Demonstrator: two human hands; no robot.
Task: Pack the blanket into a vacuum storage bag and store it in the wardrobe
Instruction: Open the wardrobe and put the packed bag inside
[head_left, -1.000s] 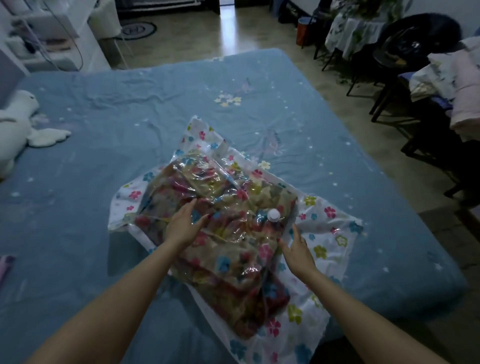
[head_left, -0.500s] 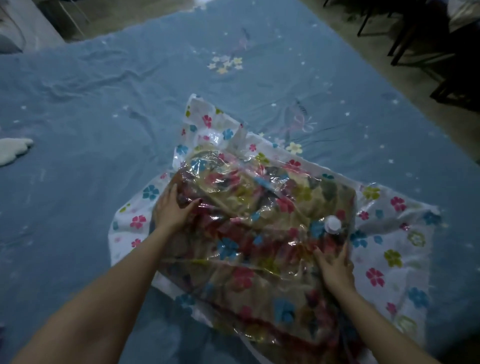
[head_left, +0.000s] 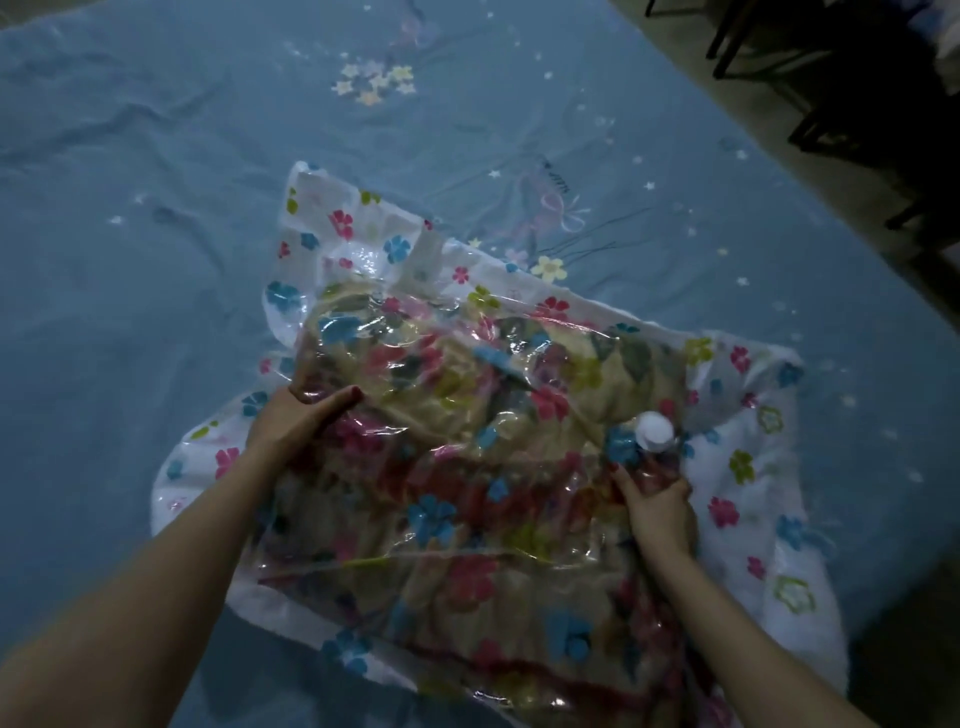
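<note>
1. Indoors, a flower-printed vacuum storage bag (head_left: 519, 467) is seen lying on a blue bed sheet (head_left: 156, 208); a folded blanket (head_left: 457, 415) is visible through its clear plastic.
2. The bag's left side is gripped by the left hand (head_left: 296, 415), thumb laid on top, fingers hidden beneath the plastic.
3. The plastic just below the white valve cap (head_left: 655, 430) is pinched by the right hand (head_left: 660, 506), fingers curled.
4. Dark chair legs (head_left: 831, 104) are seen at upper right, beyond the bed's edge.
</note>
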